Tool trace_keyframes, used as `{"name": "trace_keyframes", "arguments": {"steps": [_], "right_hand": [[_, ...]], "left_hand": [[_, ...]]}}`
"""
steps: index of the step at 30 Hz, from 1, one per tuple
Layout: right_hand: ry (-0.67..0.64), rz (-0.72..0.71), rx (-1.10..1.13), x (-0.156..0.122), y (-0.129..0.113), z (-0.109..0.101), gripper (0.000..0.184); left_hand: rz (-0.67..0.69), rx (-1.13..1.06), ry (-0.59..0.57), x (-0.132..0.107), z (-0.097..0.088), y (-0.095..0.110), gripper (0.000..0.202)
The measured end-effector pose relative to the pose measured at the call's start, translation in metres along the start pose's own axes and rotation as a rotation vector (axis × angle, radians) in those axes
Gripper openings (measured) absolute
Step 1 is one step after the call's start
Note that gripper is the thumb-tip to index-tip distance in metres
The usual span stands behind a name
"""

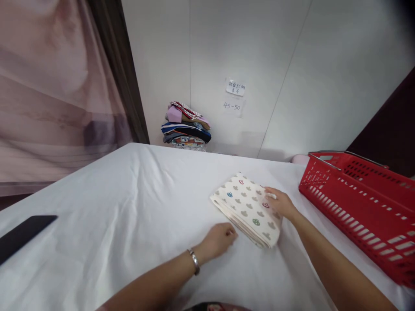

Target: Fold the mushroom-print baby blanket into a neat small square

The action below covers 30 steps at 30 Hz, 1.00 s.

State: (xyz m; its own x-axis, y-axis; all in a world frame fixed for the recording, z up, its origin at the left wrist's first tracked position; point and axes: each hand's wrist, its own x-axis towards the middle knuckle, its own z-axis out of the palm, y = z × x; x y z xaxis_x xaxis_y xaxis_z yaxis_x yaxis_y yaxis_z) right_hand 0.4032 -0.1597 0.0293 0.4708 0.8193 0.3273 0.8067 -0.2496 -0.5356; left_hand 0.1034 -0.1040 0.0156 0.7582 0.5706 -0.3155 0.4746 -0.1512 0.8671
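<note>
Forearms come in from the bottom of my view, both bare and angled toward the middle of the table (129,207), which is covered in a white sheet with soft creases.

My right hand (279,203) lies palm down on the folded cloth (247,207). Its fingers are spread and flat on the cloth's right part, pressing on it rather than gripping anything. My left hand (218,240) sits lower, on the sheet just beside the cloth's near left edge. The fingers are loosely curled under and the knuckles face the cloth. I cannot tell whether the fingertips have hold of that edge or only touch it, as they are tucked out of sight. A metal bracelet (194,261) circles the left wrist.

The folded cloth is cream with small grey, blue, red and green motifs. It lies as a neat rectangle, turned at an angle, a little right of the table's centre, with several layers showing along the near side.

To the right, near my right forearm but clear of the cloth, a red basket (359,203) with slotted walls and a metal handle rests on the table. At the far edge, against the white wall, stands a stack of folded clothes (186,127) in mixed colours, well apart from both hands. Two paper notes (235,87) are stuck on the wall above. A flat black object (22,235) lies at the table's left edge, and a pink curtain (48,86) hangs behind it. Nothing stands between my hands and the cloth.
</note>
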Motion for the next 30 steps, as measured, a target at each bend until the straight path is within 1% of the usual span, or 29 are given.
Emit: {"name": "trace_keyframes", "arguments": {"steps": [1, 3, 4, 6, 7, 10, 13, 15, 21, 27, 30], "right_hand": [[-0.006, -0.037, 0.027, -0.013, -0.006, 0.005, 0.033], [-0.017, -0.099, 0.072, -0.042, -0.018, 0.013, 0.03], [-0.022, -0.122, 0.092, -0.055, -0.024, 0.017, 0.029], [-0.03, -0.16, 0.114, -0.078, -0.033, 0.02, 0.027], [-0.029, -0.178, 0.115, -0.086, -0.037, 0.022, 0.026], [-0.043, -0.229, 0.103, -0.1, -0.046, 0.023, 0.025], [-0.064, -0.256, 0.092, -0.103, -0.052, 0.023, 0.025], [-0.063, -0.259, 0.081, -0.104, -0.054, 0.025, 0.025], [-0.053, -0.28, 0.053, -0.105, -0.051, 0.033, 0.025], [-0.048, -0.267, 0.041, -0.105, -0.049, 0.035, 0.026], [-0.05, -0.265, 0.04, -0.106, -0.051, 0.035, 0.026]], "left_hand": [[0.001, 0.043, 0.103, 0.005, -0.014, -0.004, 0.02], [0.073, 0.121, 0.34, 0.016, -0.042, -0.015, 0.018], [0.09, 0.136, 0.427, 0.022, -0.055, -0.019, 0.019], [0.126, 0.136, 0.528, 0.034, -0.072, -0.027, 0.021], [0.142, 0.132, 0.547, 0.04, -0.077, -0.029, 0.024], [0.236, 0.157, 0.538, 0.053, -0.081, -0.029, 0.027], [0.343, 0.205, 0.511, 0.061, -0.08, -0.027, 0.028], [0.369, 0.221, 0.515, 0.065, -0.08, -0.028, 0.027], [0.332, 0.225, 0.52, 0.071, -0.083, -0.031, 0.016], [0.36, 0.288, 0.457, 0.074, -0.09, -0.028, 0.007], [0.335, 0.302, 0.43, 0.075, -0.093, -0.026, 0.006]]}}
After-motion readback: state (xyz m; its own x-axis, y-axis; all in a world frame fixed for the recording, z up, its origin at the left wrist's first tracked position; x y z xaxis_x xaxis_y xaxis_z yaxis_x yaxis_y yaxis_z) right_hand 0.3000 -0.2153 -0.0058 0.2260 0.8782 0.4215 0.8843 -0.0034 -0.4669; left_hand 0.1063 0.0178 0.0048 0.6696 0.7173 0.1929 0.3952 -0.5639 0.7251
